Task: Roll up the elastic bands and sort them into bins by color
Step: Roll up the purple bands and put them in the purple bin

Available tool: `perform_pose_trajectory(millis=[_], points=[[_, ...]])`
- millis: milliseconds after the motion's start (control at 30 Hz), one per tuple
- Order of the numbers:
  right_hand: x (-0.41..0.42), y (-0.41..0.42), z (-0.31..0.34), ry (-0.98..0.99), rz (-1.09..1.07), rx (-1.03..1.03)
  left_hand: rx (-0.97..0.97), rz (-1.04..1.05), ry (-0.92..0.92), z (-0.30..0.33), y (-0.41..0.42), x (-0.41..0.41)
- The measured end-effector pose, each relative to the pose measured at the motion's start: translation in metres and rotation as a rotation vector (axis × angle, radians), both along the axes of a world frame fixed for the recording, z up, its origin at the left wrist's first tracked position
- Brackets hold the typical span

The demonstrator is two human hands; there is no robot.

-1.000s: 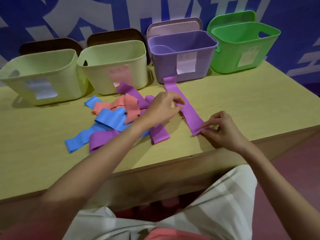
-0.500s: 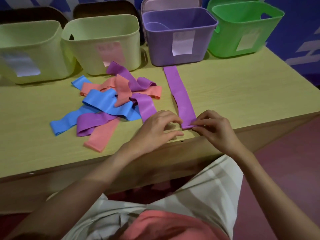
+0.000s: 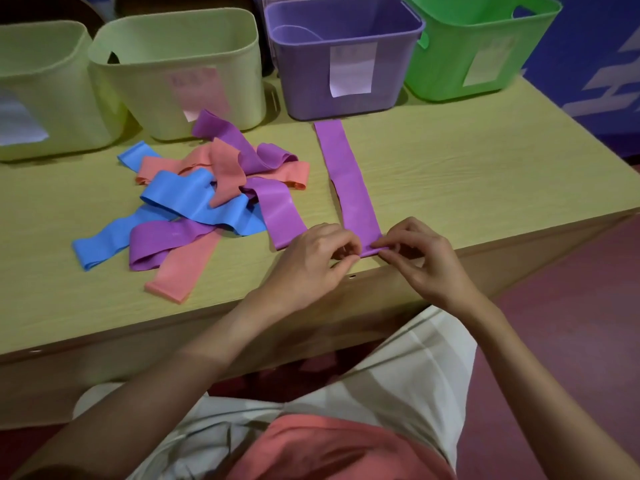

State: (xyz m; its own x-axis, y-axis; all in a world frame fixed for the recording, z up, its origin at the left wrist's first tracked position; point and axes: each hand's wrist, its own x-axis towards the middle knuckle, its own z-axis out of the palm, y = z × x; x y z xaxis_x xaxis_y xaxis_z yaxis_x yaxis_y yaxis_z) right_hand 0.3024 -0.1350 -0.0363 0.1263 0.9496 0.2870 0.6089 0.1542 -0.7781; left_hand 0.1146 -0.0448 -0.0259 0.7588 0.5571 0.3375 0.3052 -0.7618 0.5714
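A purple elastic band [image 3: 346,174] lies flat and straight on the table, running from the purple bin [image 3: 341,77] toward the front edge. Its near end is folded into a small roll. My left hand [image 3: 318,261] pinches that roll from the left, and my right hand [image 3: 419,258] pinches it from the right. A loose pile of blue, salmon and purple bands [image 3: 207,202] lies to the left of my hands.
Two pale yellow-green bins [image 3: 180,64] stand at the back left and a bright green bin [image 3: 474,53] at the back right. The table's front edge [image 3: 485,247] runs just under my hands. Bare tabletop lies to the right of the straight band.
My left hand came from the band's middle to its near end beside my right hand. The near end went from flat to a small rolled fold. The camera tilted down and closer.
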Motion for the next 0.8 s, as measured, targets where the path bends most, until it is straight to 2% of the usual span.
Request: perform_pose_trajectory(millis=[133, 267, 467, 800], points=[[-0.003, 0.001, -0.003, 0.002, -0.069, 0.010, 0.063, 0.022, 0.004, -0.002, 0.002, 0.000], [-0.006, -0.001, -0.006, -0.118, -0.105, 0.076, 0.148, 0.024, 0.020, -0.001, 0.001, 0.001], [-0.010, -0.002, -0.017, -0.386, -0.173, 0.292, 0.356, 0.017, 0.073, -0.002, -0.006, 0.000], [-0.004, -0.004, -0.016, -0.439, -0.053, 0.299, 0.350, 0.078, 0.055, -0.004, -0.010, 0.000]])
